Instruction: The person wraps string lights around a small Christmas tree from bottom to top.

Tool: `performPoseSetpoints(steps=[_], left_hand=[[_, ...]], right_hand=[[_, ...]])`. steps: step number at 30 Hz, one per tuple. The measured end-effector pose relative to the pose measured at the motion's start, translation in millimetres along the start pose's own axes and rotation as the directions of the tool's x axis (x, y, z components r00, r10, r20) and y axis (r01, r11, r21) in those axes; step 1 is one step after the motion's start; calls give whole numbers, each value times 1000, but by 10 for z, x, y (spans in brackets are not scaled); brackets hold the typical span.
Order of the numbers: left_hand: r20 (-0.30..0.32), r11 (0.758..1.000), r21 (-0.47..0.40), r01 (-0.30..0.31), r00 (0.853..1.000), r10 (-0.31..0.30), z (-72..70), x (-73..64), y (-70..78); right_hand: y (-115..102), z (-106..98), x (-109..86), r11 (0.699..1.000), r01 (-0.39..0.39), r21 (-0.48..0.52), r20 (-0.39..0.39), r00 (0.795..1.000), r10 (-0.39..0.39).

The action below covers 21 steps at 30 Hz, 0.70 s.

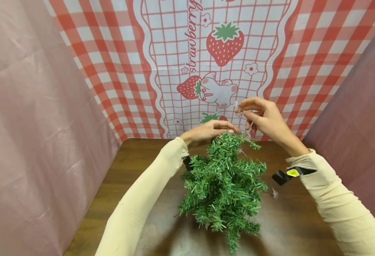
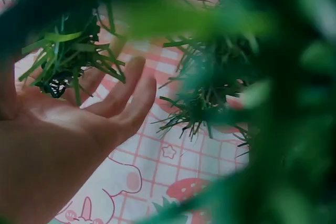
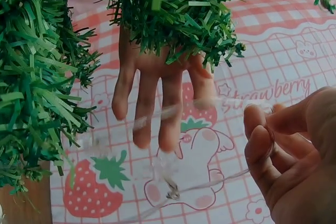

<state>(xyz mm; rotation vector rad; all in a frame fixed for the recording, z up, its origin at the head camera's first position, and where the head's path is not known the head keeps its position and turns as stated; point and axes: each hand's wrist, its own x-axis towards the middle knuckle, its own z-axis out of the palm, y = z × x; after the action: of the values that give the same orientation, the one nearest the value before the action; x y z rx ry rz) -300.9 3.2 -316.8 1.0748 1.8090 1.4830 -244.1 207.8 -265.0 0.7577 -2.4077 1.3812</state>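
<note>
A small artificial Christmas tree (image 1: 224,177) with green tinsel-like needles stands between the two arms in the head view. My left hand (image 1: 206,131) is at the treetop, its fingers extended. From the right wrist view, its fingers hang down behind a branch (image 3: 184,30) that covers part of the palm. My right hand (image 1: 265,115) is raised to the right of the treetop. Between its thumb and fingertips it pinches a thin clear string (image 3: 210,183), which runs left toward the tree and bears small see-through pieces, blurred here.
The tree is on a brown wooden table (image 1: 110,199). To its right lies a small pale, clear piece (image 1: 275,193). A strawberry-print checked cloth (image 1: 174,46) hangs behind, with pink curtains (image 1: 21,106) at the sides.
</note>
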Motion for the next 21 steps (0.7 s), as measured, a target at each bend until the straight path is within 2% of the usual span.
performPoseSetpoints(steps=[4,8,10,12,14,17,21], left_hand=[[-41,1000,-31,-4,999,3,30,-26,-3],[-21,994,-101,-48,999,46,81,-16,-8],[-12,992,-113,-62,998,61,104,-9,-8],[-28,993,-109,-50,999,47,121,-11,-11],[-72,994,-101,-29,997,22,128,-23,-15],[-122,990,-140,-23,993,6,128,-42,-33],[-138,978,-207,-33,990,5,107,-40,-118]], right_hand=[[-35,1,-17,1000,0,1,38,999,0],[-61,26,-55,1000,8,-11,62,998,-7],[-47,63,-61,998,23,-56,73,997,-19],[-17,111,-53,990,48,-136,78,996,-37],[19,155,-35,972,79,-220,75,995,-64],[50,185,-31,933,117,-340,59,993,-103],[70,170,-68,886,139,-443,47,990,-132]])
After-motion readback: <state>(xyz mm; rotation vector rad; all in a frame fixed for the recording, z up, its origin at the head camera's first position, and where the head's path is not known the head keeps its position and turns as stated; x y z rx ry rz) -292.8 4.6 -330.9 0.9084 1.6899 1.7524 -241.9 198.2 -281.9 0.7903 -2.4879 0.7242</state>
